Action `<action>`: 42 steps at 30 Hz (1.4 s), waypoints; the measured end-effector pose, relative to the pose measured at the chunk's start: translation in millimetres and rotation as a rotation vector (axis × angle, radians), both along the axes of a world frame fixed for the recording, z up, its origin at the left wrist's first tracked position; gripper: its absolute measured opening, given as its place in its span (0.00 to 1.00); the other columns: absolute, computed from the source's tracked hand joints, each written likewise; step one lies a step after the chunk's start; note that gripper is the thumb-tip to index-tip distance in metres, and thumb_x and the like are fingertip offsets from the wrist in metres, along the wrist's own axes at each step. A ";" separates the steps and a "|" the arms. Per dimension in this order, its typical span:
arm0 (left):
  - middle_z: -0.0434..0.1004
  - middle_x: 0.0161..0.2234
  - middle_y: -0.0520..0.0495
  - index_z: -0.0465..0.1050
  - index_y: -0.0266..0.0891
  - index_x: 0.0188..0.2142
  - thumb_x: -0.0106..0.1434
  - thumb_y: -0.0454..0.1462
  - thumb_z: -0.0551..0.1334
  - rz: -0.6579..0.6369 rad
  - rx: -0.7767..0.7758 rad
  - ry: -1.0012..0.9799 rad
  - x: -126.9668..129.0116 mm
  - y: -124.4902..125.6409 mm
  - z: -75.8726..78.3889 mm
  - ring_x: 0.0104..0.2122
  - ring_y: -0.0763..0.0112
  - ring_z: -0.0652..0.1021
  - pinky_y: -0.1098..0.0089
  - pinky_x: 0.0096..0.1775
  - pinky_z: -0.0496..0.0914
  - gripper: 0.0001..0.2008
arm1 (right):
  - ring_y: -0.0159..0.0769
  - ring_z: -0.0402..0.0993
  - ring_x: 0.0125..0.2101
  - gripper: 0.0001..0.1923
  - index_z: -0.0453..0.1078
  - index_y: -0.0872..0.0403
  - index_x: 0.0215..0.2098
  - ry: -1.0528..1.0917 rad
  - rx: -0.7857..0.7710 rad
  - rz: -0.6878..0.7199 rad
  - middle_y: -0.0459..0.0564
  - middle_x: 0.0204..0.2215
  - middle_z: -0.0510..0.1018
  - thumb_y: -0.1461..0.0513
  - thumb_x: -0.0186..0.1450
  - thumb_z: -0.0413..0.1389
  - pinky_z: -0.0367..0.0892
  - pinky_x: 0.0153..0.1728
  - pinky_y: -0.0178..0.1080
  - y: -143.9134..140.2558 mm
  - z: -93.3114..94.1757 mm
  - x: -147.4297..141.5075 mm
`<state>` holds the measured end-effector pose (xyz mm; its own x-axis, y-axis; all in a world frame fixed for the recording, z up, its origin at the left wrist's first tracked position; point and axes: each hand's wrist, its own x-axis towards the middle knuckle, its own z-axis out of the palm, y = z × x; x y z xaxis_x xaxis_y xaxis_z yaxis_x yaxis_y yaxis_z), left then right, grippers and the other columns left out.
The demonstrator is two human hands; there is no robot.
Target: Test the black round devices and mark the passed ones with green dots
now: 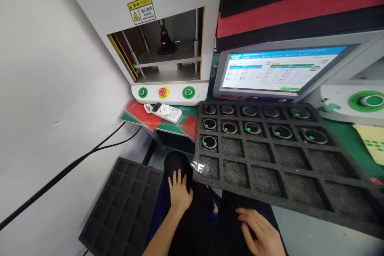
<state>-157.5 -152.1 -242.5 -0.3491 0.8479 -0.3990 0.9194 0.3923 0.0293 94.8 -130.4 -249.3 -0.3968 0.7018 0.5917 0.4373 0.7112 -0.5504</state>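
My left hand [179, 194] rests on my dark-clothed left knee, fingers spread and nothing in them. Over my right thigh lies my right hand [259, 230], its fingers loosely bent, the thumb apart, and holding nothing visible. Nearest to both hands is a dark grey foam tray [231, 168] jutting over the table's front edge. Several round, black-faced discs with metal rims, like watch faces, sit in its back rows and at the left of the third row. One such disc [209, 142] bears a green dot. A piece of clear film [200, 167] clings to the tray's left front corner.
A press machine [170, 92] with green buttons and a red stop button stands behind. To its right are a lit monitor [270, 70] and another green button [372, 101]. A white handheld device [168, 113] lies on the table. Another foam tray [123, 208] sits low at left.
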 end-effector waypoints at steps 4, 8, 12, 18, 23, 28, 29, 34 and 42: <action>0.52 0.68 0.37 0.65 0.36 0.63 0.64 0.41 0.57 -0.013 0.001 0.010 0.6 -1.0 -3.1 0.68 0.47 0.53 0.45 0.65 0.49 0.28 | 0.33 0.80 0.28 0.09 0.67 0.51 0.33 0.014 -0.015 0.000 0.48 0.29 0.81 0.66 0.68 0.47 0.76 0.30 0.35 -1.4 -0.4 0.1; 0.51 0.69 0.39 0.65 0.38 0.63 0.63 0.42 0.57 -0.009 -0.007 0.036 0.6 -1.6 -4.0 0.68 0.48 0.54 0.46 0.65 0.50 0.28 | 0.35 0.80 0.28 0.08 0.67 0.52 0.33 0.048 -0.041 0.026 0.49 0.29 0.81 0.67 0.66 0.49 0.76 0.30 0.37 -0.6 1.3 0.0; 0.53 0.68 0.42 0.69 0.39 0.60 0.63 0.42 0.57 -0.035 -0.040 0.087 -1.5 2.7 1.5 0.67 0.51 0.55 0.49 0.65 0.52 0.26 | 0.36 0.79 0.28 0.08 0.67 0.52 0.34 0.058 -0.065 0.023 0.50 0.29 0.81 0.70 0.64 0.49 0.75 0.30 0.38 3.6 5.2 -2.1; 0.70 0.58 0.30 0.74 0.28 0.53 0.67 0.39 0.50 -0.163 -0.103 0.208 10.2 21.3 17.3 0.64 0.43 0.61 0.45 0.60 0.56 0.23 | 0.33 0.77 0.29 0.11 0.65 0.52 0.32 -0.062 -0.102 -0.067 0.49 0.30 0.81 0.71 0.59 0.44 0.73 0.32 0.36 8.4 5.1 -7.7; 0.65 0.62 0.31 0.67 0.29 0.60 0.68 0.43 0.44 -0.205 -0.121 0.249 18.1 46.9 1.8 0.60 0.40 0.65 0.44 0.54 0.63 0.29 | 0.29 0.76 0.31 0.06 0.65 0.51 0.31 -0.242 -0.163 -0.034 0.42 0.34 0.83 0.66 0.57 0.50 0.71 0.33 0.32 29.0 -19.8 3.3; 0.64 0.62 0.33 0.63 0.33 0.63 0.66 0.50 0.36 -0.133 -0.115 0.158 15.7 50.2 -16.9 0.61 0.37 0.63 0.40 0.56 0.59 0.36 | 0.31 0.75 0.36 0.05 0.67 0.52 0.35 -0.293 -0.275 0.049 0.43 0.41 0.82 0.65 0.60 0.52 0.70 0.36 0.34 30.2 -25.4 8.2; 0.65 0.62 0.32 0.63 0.33 0.62 0.66 0.51 0.35 -0.142 -0.111 0.156 15.5 49.9 -18.6 0.61 0.36 0.63 0.40 0.56 0.58 0.38 | 0.32 0.74 0.37 0.06 0.67 0.52 0.36 -0.288 -0.290 0.062 0.44 0.42 0.82 0.65 0.60 0.52 0.69 0.37 0.35 29.7 -24.8 8.6; 0.63 0.62 0.31 0.62 0.33 0.63 0.65 0.52 0.33 -0.179 -0.101 0.216 20.3 51.3 -19.7 0.60 0.37 0.64 0.40 0.54 0.61 0.39 | 0.33 0.73 0.37 0.05 0.67 0.52 0.37 -0.245 -0.314 0.093 0.45 0.41 0.81 0.64 0.62 0.52 0.69 0.37 0.35 29.6 -24.8 10.6; 0.68 0.60 0.33 0.68 0.32 0.59 0.67 0.45 0.40 -0.162 -0.147 0.262 18.0 52.6 -15.0 0.59 0.42 0.67 0.44 0.56 0.62 0.32 | 0.34 0.72 0.30 0.05 0.64 0.51 0.32 -0.130 -0.240 0.044 0.45 0.32 0.81 0.67 0.58 0.51 0.66 0.30 0.37 25.9 -32.6 3.0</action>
<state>-139.4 -99.5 -257.5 -0.3211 0.8411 -0.4353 0.9389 0.2226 -0.2625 97.8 -104.4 -281.9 -0.4916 0.7963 0.3525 0.4869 0.5869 -0.6469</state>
